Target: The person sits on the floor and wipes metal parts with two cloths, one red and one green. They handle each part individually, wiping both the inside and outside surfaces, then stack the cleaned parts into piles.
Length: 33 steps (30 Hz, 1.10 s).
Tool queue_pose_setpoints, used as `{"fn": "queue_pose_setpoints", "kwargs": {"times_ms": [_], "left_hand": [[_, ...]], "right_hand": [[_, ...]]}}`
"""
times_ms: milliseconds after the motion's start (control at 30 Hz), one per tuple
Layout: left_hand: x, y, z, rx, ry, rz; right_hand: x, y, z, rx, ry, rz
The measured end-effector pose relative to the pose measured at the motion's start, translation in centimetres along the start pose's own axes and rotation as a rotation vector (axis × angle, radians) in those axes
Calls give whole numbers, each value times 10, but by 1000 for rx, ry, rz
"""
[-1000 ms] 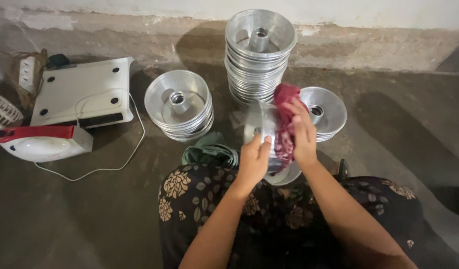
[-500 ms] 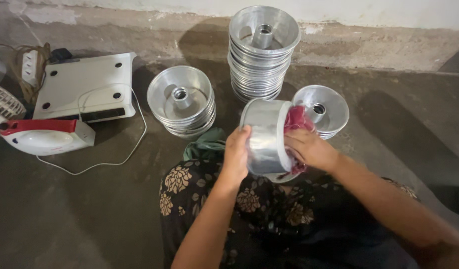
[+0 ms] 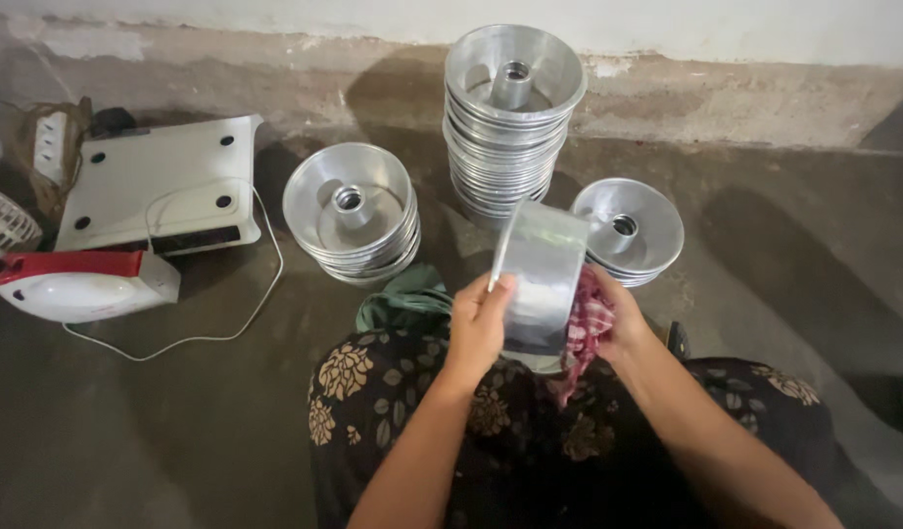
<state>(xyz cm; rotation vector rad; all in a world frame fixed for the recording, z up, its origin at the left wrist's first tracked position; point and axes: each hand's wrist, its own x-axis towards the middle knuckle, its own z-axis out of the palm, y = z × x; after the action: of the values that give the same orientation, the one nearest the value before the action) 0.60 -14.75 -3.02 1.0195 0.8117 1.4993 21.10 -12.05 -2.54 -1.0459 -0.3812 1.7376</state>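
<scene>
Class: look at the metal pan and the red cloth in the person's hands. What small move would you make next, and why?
Probably turn the metal pan a little in the left hand and wipe on. It lies on its side, with the right hand pressing the red cloth against one end only.

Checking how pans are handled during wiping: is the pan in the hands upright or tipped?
Tipped: the metal pan lies on its side, wall facing the camera, between the left hand and right hand.

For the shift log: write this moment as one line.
left hand: grips metal pan on its side | right hand: presses red cloth to pan | nearby: three pan stacks on floor
</scene>
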Motion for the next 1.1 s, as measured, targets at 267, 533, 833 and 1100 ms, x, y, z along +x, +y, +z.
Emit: {"fn": "queue_pose_setpoints", "kwargs": {"times_ms": [267, 533, 833, 1100], "left_hand": [[13, -16, 11, -82, 313, 151], [-27, 8, 42, 652, -197, 308], [-32, 49, 37, 233, -424, 103], [1, 23, 17, -813, 162, -166]], "right_hand": [[-55, 61, 35, -1329, -90, -1333], [-41, -10, 56, -1299, -45, -1392], [-23, -79, 34, -400, -222, -53], [-35, -2, 34, 51, -116, -676]]}}
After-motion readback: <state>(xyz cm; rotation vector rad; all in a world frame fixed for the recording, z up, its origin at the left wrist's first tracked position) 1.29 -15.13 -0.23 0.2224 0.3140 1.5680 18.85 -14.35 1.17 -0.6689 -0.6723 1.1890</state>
